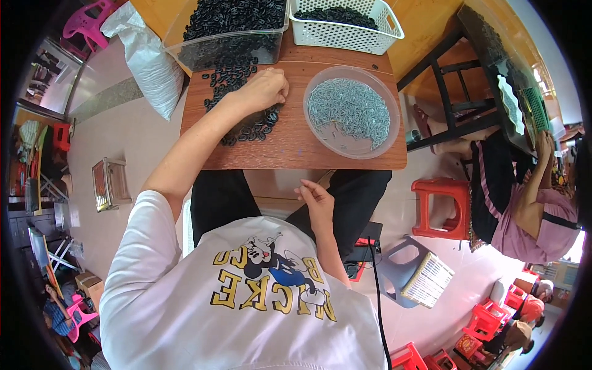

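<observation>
My left hand (266, 90) is over the wooden table, its fingers curled inward and closed. What they hold, if anything, is hidden beneath the hand. Small black oval parts with holes (256, 126) lie in a loose spread under my left wrist and around it. To the right of that hand, a round clear plastic tub (313, 137) holds a heap of small silvery screws (348, 111). Just below the table's near edge, above my lap, is my right hand (319, 203). Its fingers are loosely bent and apart, and nothing shows between them.
At the table's (290, 157) far side, a clear bin (262, 55) of black parts sits beside a white perforated basket (336, 38). A white sack (151, 68) stands left. On the right are a red stool (441, 206) and a seated person (530, 209) at another table.
</observation>
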Available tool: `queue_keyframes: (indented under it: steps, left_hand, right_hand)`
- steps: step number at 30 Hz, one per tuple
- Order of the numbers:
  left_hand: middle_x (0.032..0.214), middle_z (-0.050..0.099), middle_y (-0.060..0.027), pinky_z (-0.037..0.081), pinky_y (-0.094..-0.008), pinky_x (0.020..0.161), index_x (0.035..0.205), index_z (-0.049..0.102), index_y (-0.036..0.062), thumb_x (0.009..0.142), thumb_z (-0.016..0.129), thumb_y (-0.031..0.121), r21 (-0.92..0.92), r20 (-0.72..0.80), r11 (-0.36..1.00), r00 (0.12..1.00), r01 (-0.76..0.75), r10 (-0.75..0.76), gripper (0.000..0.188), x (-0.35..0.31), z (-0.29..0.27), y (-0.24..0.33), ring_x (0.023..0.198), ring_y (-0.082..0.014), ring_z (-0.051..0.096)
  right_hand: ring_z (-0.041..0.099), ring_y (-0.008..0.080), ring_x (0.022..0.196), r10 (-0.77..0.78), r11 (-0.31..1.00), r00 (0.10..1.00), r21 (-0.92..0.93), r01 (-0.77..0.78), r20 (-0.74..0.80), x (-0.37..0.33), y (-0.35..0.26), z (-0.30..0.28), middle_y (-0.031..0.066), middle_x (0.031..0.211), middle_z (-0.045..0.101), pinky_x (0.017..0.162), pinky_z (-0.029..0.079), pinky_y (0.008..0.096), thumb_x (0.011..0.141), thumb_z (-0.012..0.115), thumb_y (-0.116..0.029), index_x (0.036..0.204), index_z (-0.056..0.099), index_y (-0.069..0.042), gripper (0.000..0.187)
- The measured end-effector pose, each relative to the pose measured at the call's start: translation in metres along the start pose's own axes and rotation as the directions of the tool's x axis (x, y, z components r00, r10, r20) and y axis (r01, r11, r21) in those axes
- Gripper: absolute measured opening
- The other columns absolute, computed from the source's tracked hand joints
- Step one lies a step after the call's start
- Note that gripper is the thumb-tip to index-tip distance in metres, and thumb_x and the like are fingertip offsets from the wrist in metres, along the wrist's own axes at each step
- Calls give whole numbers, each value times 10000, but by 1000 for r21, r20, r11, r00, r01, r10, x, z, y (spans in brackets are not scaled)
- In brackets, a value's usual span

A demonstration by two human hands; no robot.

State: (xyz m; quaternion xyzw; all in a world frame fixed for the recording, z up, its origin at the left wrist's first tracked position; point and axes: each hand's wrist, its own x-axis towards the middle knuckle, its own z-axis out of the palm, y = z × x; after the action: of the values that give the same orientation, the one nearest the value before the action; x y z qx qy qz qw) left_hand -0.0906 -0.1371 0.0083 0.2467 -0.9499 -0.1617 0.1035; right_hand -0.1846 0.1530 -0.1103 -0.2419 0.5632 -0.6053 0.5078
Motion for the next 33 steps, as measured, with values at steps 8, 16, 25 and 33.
queue_keyframes:
  steps: [8,16,25,33]
  left_hand:
    - [883,590,-143,454,-388,829,794,645,-17,673,722,46,76,91,997,995,33,-40,157,-4,6,2,939,-314,558]
    - [808,609,-112,467,-343,734,854,617,-18,717,691,46,-3,52,996,994,-94,94,168,-5,2,9,825,-253,588]
    - [844,680,-75,490,-237,722,915,661,12,817,660,66,-946,159,214,923,244,-350,112,-63,10,83,767,-104,622]
    - [918,650,-60,452,-239,778,916,655,1,816,666,82,-944,243,-319,838,88,-489,128,-88,59,137,842,-104,587]
  right_hand:
    - [604,105,763,2,1000,1000,6,-2,-11,0,0,0,88,875,668,684,483,215,877,585,-46,1090,621,15,224]
    - [606,105,775,-16,1000,1000,12,16,6,0,-1,0,84,879,668,689,481,215,877,587,-48,1090,621,19,226]
    - [579,86,750,-97,994,995,48,97,-5,2,-61,20,70,882,656,682,460,201,865,595,-40,1085,617,21,230]
    - [575,76,762,-365,931,906,-86,355,-213,12,-78,41,14,845,631,692,443,193,845,628,-35,998,647,14,162]
